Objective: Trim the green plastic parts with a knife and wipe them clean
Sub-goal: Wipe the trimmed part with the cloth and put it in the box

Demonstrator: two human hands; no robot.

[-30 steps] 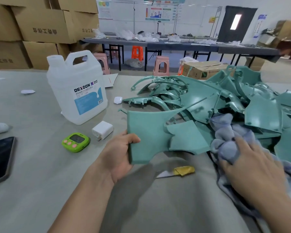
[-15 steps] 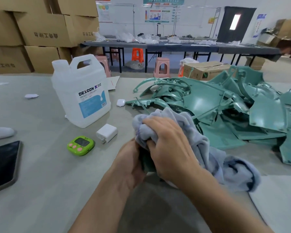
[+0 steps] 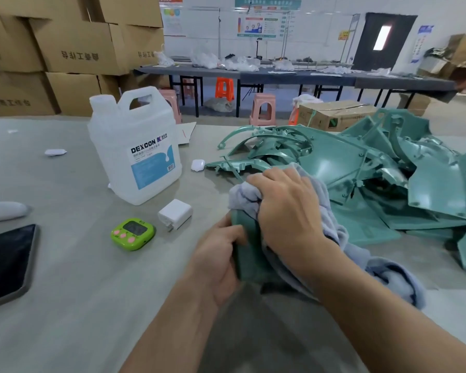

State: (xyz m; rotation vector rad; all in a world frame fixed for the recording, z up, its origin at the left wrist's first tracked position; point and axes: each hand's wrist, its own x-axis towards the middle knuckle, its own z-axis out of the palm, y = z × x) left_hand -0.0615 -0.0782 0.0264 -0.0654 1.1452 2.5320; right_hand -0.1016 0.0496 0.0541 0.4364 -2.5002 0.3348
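My left hand (image 3: 215, 258) grips one green plastic part (image 3: 249, 254) by its near edge, holding it above the grey table. My right hand (image 3: 285, 208) clutches a bunched pale blue cloth (image 3: 331, 238) and presses it over the top of that part; the cloth's tail trails down to the right onto the table. Most of the held part is hidden under the cloth and my hands. A heap of green plastic parts (image 3: 361, 168) lies on the table to the right. The knife is not visible.
A white DEXCON jug (image 3: 135, 146) stands left of centre. Near it lie a white charger block (image 3: 175, 214), a green timer (image 3: 133, 234) and a small white case (image 3: 197, 165). A dark phone (image 3: 6, 262) lies at the left edge. Cardboard boxes (image 3: 73, 49) stack behind.
My right hand carried the cloth from the right side over onto the part in my left hand. Since half a second ago the cloth has slid a little, exposing more of the part's near edge.
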